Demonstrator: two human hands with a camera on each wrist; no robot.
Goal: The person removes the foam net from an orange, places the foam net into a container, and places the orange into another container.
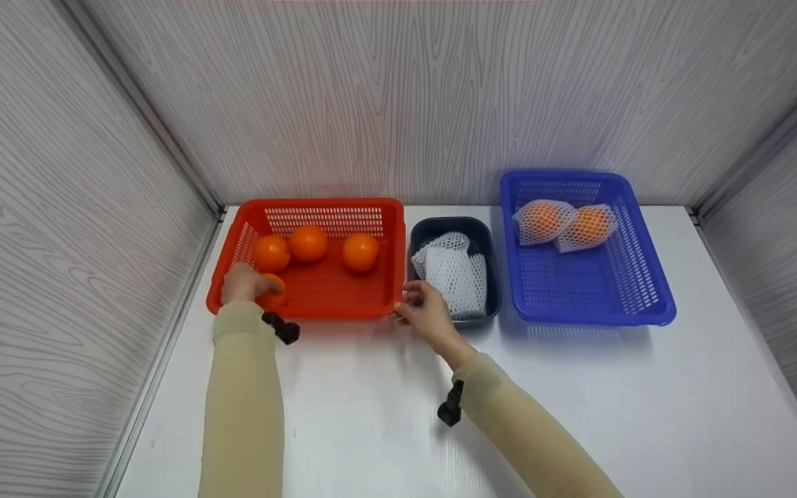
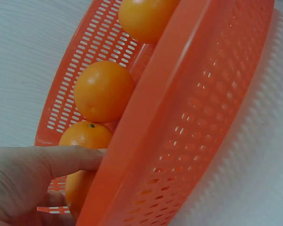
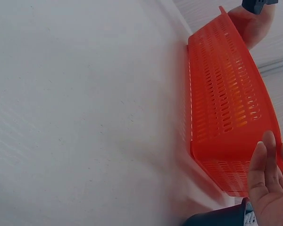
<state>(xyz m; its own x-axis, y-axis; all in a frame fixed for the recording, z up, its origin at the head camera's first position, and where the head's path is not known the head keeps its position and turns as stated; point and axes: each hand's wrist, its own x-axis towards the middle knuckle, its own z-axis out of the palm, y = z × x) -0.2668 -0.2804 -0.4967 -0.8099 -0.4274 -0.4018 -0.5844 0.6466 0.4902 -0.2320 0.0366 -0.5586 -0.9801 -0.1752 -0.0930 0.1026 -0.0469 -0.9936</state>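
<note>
My left hand (image 1: 242,282) reaches into the left front of the red basket (image 1: 333,308) and grips an orange (image 1: 273,294). The left wrist view shows its thumb across that orange, partly hidden behind the basket's front wall. Three more oranges lie in the basket: one near the hand (image 1: 270,254), one behind it (image 1: 308,243) and one farther right (image 1: 360,252). My right hand (image 1: 427,311) is at the basket's right front corner, its fingers loosely extended against the rim; the right wrist view has those fingertips (image 3: 270,141) over the red wall.
Right of the red basket stands a dark bin (image 1: 494,304) holding white foam net sleeves (image 1: 450,273). Farther right, a blue basket (image 1: 578,317) contains two oranges in foam nets, one left (image 1: 542,220) and one right (image 1: 588,227). Wood-grain panels (image 1: 398,104) enclose the white table (image 1: 371,415).
</note>
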